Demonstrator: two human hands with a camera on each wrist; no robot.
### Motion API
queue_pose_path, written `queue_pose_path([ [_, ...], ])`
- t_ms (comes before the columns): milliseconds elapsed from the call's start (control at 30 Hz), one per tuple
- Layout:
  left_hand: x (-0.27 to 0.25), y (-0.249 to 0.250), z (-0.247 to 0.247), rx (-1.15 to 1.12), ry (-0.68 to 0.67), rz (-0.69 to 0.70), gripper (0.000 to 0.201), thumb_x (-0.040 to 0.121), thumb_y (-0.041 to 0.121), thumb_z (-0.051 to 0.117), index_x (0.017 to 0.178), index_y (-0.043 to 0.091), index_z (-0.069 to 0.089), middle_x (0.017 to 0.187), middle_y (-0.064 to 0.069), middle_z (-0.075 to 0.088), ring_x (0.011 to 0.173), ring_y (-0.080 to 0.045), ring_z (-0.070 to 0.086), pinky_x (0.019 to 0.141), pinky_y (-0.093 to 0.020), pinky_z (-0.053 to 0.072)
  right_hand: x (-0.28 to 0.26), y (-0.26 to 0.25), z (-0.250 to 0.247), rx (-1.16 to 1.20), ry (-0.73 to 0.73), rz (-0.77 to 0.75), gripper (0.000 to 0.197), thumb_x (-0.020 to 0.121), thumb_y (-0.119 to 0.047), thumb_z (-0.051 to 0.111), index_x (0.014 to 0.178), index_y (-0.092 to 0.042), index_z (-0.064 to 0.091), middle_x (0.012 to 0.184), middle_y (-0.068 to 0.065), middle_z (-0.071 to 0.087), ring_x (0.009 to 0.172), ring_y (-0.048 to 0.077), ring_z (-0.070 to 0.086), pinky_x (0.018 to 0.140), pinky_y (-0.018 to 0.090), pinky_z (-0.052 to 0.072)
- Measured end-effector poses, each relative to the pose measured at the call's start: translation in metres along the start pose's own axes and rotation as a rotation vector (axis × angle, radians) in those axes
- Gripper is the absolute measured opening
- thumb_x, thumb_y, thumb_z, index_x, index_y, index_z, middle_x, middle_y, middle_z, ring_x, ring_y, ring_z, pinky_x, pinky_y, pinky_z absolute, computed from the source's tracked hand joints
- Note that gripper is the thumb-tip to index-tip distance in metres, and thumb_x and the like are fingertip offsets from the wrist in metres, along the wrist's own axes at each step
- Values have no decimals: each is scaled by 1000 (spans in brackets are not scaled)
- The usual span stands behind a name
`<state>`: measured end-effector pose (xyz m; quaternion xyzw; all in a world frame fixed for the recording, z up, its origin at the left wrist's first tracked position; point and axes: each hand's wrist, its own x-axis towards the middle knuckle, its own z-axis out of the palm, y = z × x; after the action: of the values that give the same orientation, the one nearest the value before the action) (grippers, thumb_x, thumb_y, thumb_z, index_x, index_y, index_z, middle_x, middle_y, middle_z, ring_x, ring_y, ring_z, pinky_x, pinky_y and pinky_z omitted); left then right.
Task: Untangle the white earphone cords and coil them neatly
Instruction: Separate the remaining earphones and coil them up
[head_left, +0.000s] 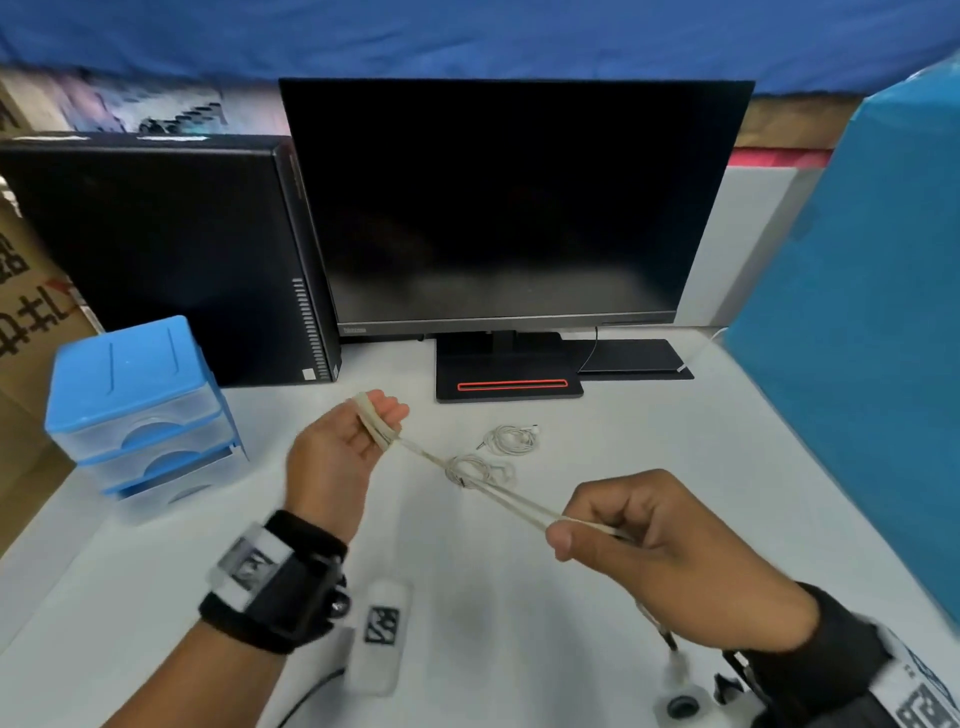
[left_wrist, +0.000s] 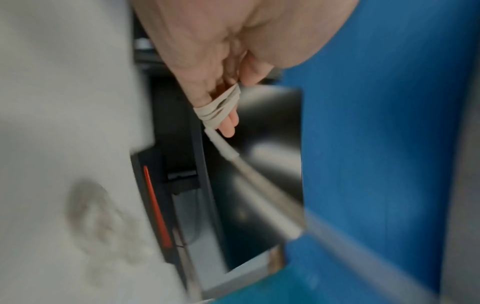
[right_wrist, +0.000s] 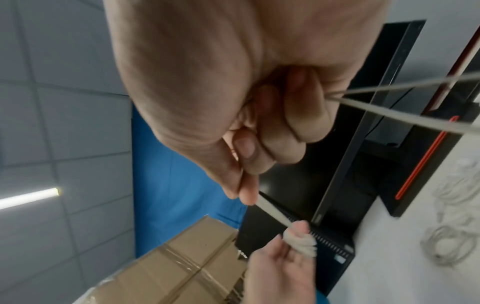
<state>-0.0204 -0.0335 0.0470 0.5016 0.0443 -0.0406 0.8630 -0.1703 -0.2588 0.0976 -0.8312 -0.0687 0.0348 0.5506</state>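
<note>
A white earphone cord (head_left: 498, 493) runs taut between my two hands above the white table (head_left: 675, 457). Several turns of it are wound round the fingers (left_wrist: 230, 123) of my left hand (head_left: 382, 415), and the thumb lies against the wraps. My right hand (head_left: 563, 535) pinches the cord between thumb and forefinger, the other fingers curled; in the right wrist view the cord (right_wrist: 272, 211) leads from that pinch to the wrapped left fingers (right_wrist: 301, 242). Two other earphone coils lie on the table under the taut cord: one (head_left: 511, 439) farther back, one (head_left: 472, 470) nearer.
A dark monitor (head_left: 509, 208) on its stand (head_left: 509, 384) and a black computer tower (head_left: 171, 249) stand at the back. A blue drawer unit (head_left: 140, 405) sits at the left, a tall blue box (head_left: 872, 312) at the right. A white tagged device (head_left: 379, 634) lies near me.
</note>
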Motion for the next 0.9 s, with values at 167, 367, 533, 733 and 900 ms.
queue_pose_path([
  [167,-28,-38,8,786,-387,527,27,98,26,44,117,17,60,119,7,65,116,-4,57,95,-14,42,-12,-16,-10,74,-3,-155,33,84,-43,67,77,-10,72,57,18,38,52,15,26,49,20,26],
  [367,-63,-44,19,1088,-704,746,25,102,28,38,107,13,58,103,7,60,100,-11,60,87,-30,49,-12,-24,-32,280,293,-206,22,84,-37,70,78,-15,72,53,-3,37,50,13,26,45,18,27],
  [533,-88,-32,38,735,-822,311,29,96,31,51,88,8,66,85,4,71,92,-6,67,85,-15,44,15,17,-54,283,524,-70,23,95,-12,57,77,-17,70,57,3,36,47,10,26,42,18,24],
  [733,-72,16,49,-125,-499,-57,30,88,25,52,81,9,76,78,-7,68,75,-18,67,76,-27,57,29,55,-15,40,221,24,19,97,-11,58,93,-6,76,52,-19,55,52,-2,42,55,12,36],
  [900,-40,24,30,-143,-316,-11,40,91,26,44,112,3,68,110,-11,72,111,-24,67,93,-32,54,13,44,46,-140,-114,-68,27,98,-34,56,114,-21,74,103,-17,75,95,-4,68,91,18,52],
])
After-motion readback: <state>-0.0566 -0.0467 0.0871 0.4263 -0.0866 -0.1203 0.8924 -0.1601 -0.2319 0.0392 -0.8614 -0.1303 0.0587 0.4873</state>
